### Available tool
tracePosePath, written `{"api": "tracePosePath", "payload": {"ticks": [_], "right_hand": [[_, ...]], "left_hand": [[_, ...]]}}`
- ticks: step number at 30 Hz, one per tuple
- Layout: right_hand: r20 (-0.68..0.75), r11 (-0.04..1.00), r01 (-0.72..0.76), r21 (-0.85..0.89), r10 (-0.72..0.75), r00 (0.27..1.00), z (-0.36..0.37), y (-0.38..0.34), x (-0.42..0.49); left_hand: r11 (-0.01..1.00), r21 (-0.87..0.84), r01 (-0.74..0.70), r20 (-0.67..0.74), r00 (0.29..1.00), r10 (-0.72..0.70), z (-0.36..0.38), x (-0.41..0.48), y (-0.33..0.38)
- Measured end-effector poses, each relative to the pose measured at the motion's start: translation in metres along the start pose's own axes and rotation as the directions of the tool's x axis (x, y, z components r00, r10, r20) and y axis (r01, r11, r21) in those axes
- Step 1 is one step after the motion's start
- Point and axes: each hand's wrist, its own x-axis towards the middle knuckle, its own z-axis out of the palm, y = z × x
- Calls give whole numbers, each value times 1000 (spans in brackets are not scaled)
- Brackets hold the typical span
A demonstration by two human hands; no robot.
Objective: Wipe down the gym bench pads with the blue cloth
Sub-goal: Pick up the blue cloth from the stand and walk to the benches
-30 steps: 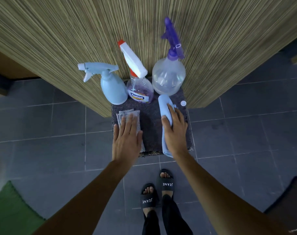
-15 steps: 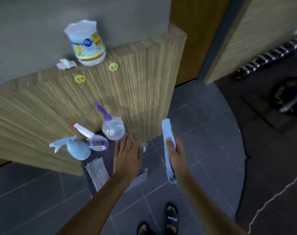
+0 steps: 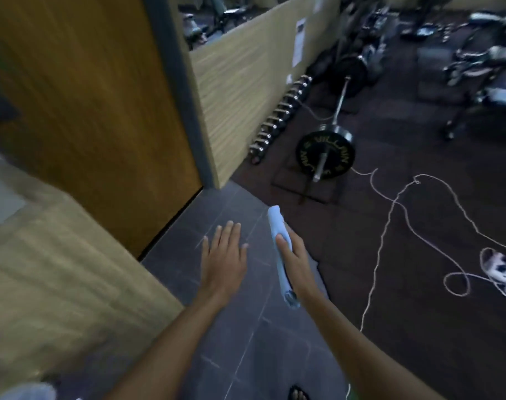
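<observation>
My right hand (image 3: 296, 262) grips the rolled blue cloth (image 3: 278, 226), which sticks out beyond my fingers toward the gym floor and hangs out below my wrist. My left hand (image 3: 224, 259) is held flat, palm down, fingers spread, with nothing in it, a little left of the cloth. Both hands hover over grey floor tiles (image 3: 240, 342). Gym machines with pads (image 3: 482, 70) stand blurred at the far right; no bench pad shows clearly.
A wooden counter (image 3: 52, 272) runs along the left, a wooden door (image 3: 101, 111) behind it. A loaded barbell (image 3: 326, 153) and a dumbbell rack (image 3: 277, 122) lie ahead on the dark mat. A white cord (image 3: 390, 203) snakes across the floor.
My right hand lifted the blue cloth off the dark mat by the spray bottles. My view swung right, away from the counter, toward the gym floor. My left hand came off the grey cloth.
</observation>
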Motion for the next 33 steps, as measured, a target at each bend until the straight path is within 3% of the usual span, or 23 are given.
{"api": "tracePosePath", "payload": {"ticks": [4,10,13,24,33], "right_hand": [[-142,1000,30,-11,-31,989,-102,-16,56],[-340,999,-3,-33,-8,940,-225,-13,116],[-465,995,-95,-18,76,882,-278,-2,148],[-692,993,-91,-73,15,721,-451,22,311],[-855,991,-135,-23,51,516,-623,39,402]], "left_hand": [[989,-28,-144,-28,989,143,9,82,98],[948,-24,-317,64,946,318,33,174,226],[913,-32,-406,93,909,407,49,217,280],[762,-63,-645,140,750,647,104,416,470],[605,-90,-791,204,580,789,150,541,661]]}}
